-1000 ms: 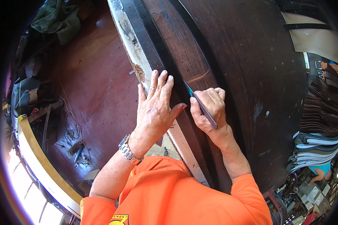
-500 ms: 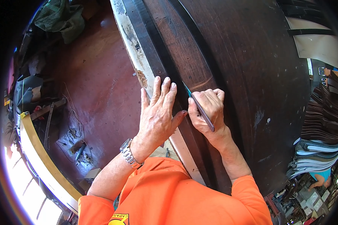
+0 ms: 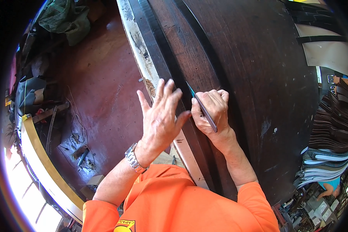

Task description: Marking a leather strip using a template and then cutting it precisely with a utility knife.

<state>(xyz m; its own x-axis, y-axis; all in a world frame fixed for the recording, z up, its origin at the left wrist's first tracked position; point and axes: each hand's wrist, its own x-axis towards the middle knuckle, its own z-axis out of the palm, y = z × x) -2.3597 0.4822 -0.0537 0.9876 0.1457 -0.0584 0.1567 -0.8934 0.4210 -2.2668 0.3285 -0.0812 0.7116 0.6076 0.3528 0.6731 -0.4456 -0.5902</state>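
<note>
1. Since the earlier frame, the left hand (image 3: 160,118) had been fanned wider, its little finger swung out. The right hand (image 3: 214,108) and knife (image 3: 206,113) had been shifted only slightly, leftward.
2. Left hand: spread, back up, placed over the white edge (image 3: 143,50) and beside the left strip (image 3: 158,34). Nothing gripped. Fingers blurred; contact could not be told.
3. Right hand: fingers curled in, knife handle pinched against the thumb, butt pointed back toward the wrist.
4. Knife: tip held at the left strip's right side, pointed away from the body. Depth, if any, could not be told.
5. Left strip: laid lengthwise on the table (image 3: 259,58), next to the white edge. The right strip (image 3: 200,33) was laid alongside, with table showing between.
6. Progress: strips laid, blade placed, judged mid-job. Left strip looked unbroken ahead of the hands; whether any cutting had been done, and how much was left, could not be told.
</note>
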